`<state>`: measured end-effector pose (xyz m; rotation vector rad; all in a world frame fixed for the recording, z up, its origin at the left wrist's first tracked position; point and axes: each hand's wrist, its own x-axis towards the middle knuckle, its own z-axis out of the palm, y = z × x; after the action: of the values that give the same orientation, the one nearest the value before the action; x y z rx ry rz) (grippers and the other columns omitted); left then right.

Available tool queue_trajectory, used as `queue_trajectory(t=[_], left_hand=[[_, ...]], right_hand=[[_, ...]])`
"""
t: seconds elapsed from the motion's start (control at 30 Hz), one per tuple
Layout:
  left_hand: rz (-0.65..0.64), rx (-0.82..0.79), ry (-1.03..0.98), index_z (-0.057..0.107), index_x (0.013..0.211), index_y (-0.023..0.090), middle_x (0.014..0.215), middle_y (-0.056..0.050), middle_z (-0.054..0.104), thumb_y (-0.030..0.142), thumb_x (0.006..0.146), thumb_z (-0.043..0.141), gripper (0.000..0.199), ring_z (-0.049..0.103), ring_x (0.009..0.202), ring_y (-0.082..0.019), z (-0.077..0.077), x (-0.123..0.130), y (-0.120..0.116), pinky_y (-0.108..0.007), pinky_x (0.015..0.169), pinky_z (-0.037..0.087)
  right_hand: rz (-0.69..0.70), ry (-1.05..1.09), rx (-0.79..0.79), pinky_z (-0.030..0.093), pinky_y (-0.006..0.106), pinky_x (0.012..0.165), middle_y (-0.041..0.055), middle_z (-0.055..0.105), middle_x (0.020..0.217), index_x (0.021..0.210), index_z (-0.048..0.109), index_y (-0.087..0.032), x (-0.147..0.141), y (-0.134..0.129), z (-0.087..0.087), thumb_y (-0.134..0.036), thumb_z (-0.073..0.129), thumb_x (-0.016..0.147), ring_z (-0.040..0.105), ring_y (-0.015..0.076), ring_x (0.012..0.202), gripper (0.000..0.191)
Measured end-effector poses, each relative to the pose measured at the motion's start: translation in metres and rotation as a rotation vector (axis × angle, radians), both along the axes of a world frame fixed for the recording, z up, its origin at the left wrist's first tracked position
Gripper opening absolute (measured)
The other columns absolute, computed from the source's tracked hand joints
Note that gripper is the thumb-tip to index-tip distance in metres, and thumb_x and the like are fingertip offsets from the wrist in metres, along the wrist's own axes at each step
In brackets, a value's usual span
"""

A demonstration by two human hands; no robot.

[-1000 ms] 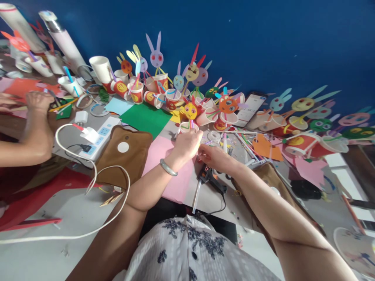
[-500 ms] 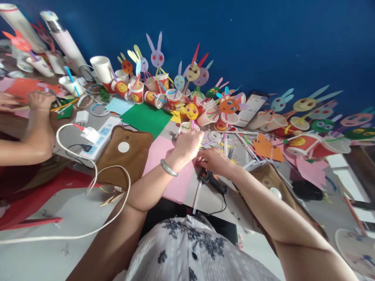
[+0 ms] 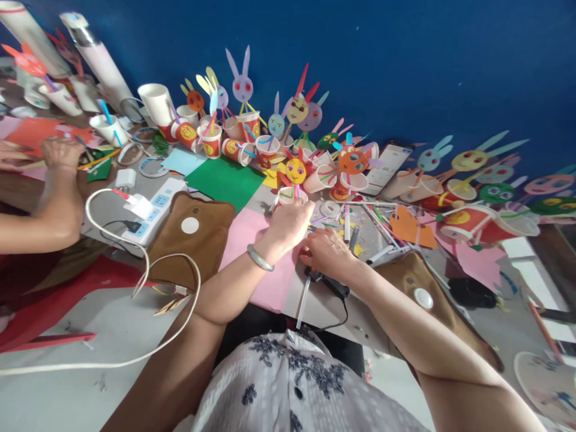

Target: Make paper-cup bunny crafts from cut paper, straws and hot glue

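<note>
Both of the person's hands work close together at mid-table. Left hand [image 3: 292,223] has its fingers bunched against the near side of a cup [image 3: 284,195] from which a yellow face [image 3: 296,171] rises; whether it grasps the cup or something smaller is hidden. Right hand [image 3: 330,252] lies just beside it, fingers curled, over the front of a glue gun [image 3: 336,289]; its grip cannot be told either.

From the left, the white cable [image 3: 199,285] loops from the power strip [image 3: 155,210] close by the left arm, so an elbow swing could snag it and tug the plug. The face stands on thin legs, and a push on the cup could tip it or bend its ears against the crowded cups behind. If the gun is hot, its front end, hidden under the right hand, could burn a finger or drip on the pink sheet [image 3: 270,288]; its own cord [image 3: 345,315] could catch the wrist.

As for writing, none is legible on the strip. Red cups [image 3: 210,147] carry yellow emblems too small to read. The phone [image 3: 389,168] shows large digits, perhaps a 44 among them.
</note>
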<state>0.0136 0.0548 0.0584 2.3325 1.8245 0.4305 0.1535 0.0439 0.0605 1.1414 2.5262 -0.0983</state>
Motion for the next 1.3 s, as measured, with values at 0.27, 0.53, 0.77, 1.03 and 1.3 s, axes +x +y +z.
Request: queue_trajectory(t=[0.27,0.53,0.77,1.03,1.3], left_hand=[[0.003,-0.002,-0.005,0.063,0.116,0.015,0.103,-0.012,0.066,0.01,0.1,0.035,0.033,0.071,0.091,-0.023,0.003,0.0,-0.001,-0.029,0.07,0.051],[-0.011,0.0,-0.026,0.063,0.117,0.016,0.105,-0.011,0.066,0.011,0.101,0.035,0.032,0.07,0.093,-0.021,0.002,-0.001,-0.001,-0.028,0.072,0.051],[-0.022,0.01,-0.028,0.062,0.117,0.016,0.104,-0.012,0.066,0.01,0.1,0.032,0.035,0.07,0.089,-0.02,0.002,-0.002,-0.001,-0.028,0.068,0.049],[-0.014,-0.009,-0.034,0.061,0.117,0.016,0.105,-0.011,0.066,0.011,0.1,0.035,0.032,0.07,0.088,-0.02,0.003,-0.002,-0.001,-0.029,0.066,0.048],[-0.015,0.031,-0.023,0.062,0.114,0.016,0.102,-0.01,0.066,0.011,0.101,0.034,0.031,0.07,0.085,-0.02,0.0,-0.002,-0.001,-0.029,0.064,0.048]], right_hand=[[-0.032,-0.005,0.053,0.037,0.04,0.09,0.0154,0.075,0.084,0.082,0.077,-0.015,-0.004,-0.007,-0.004,-0.019,0.054,0.086,0.065,0.0283,0.093,0.024],[-0.283,0.364,-0.24,0.045,0.027,0.067,0.0034,0.075,0.077,0.081,0.075,-0.02,0.022,0.018,0.001,-0.022,0.057,0.081,0.066,0.0178,0.072,0.018],[-0.368,0.744,-0.596,0.049,0.025,0.061,0.0027,0.073,0.073,0.076,0.068,-0.017,0.035,0.028,-0.004,-0.037,0.063,0.08,0.064,0.0149,0.065,0.02],[-0.193,0.521,-0.387,0.045,0.025,0.064,0.0017,0.073,0.076,0.089,0.078,-0.021,0.033,0.034,-0.001,-0.023,0.056,0.084,0.06,0.0146,0.066,0.023],[0.01,0.264,-0.421,0.045,0.026,0.071,0.0029,0.075,0.08,0.084,0.077,-0.024,0.022,0.043,0.003,-0.018,0.059,0.085,0.064,0.0169,0.073,0.02]])
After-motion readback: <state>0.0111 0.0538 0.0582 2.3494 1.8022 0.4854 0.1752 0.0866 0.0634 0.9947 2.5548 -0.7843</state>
